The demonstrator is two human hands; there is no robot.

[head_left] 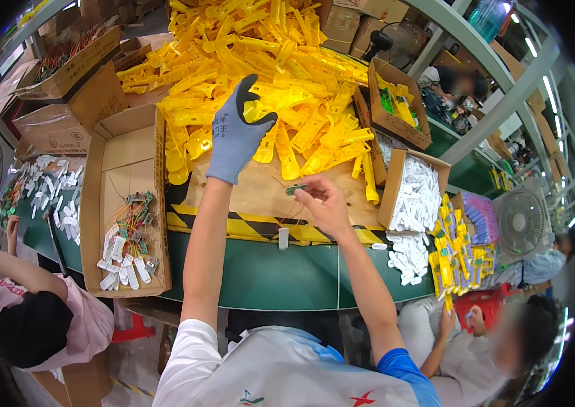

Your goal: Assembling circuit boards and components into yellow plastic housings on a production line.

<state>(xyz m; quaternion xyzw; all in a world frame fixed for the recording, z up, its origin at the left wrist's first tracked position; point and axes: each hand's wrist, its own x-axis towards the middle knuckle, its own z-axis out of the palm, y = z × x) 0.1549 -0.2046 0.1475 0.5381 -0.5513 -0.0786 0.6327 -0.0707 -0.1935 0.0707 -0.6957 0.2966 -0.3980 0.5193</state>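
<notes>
My left hand (236, 132), in a grey glove with black fingertips, reaches over a large heap of yellow plastic housings (260, 51). Its thumb and fingers are spread apart, and nothing shows between them. My bare right hand (327, 205) pinches a small green circuit board (295, 190) above the wooden board (233, 203). Thin wires run from the circuit board, and below it a small white plastic piece (283, 238) hangs at the front edge, by the black-and-yellow tape (223, 228).
An open cardboard box (122, 129) at left holds wired circuit boards with white pieces. White plastic parts (415, 197) fill a box at right, with more spilled on the green table (267, 271). Assembled yellow pieces (460, 251) lie beyond. One person sits on each side of me.
</notes>
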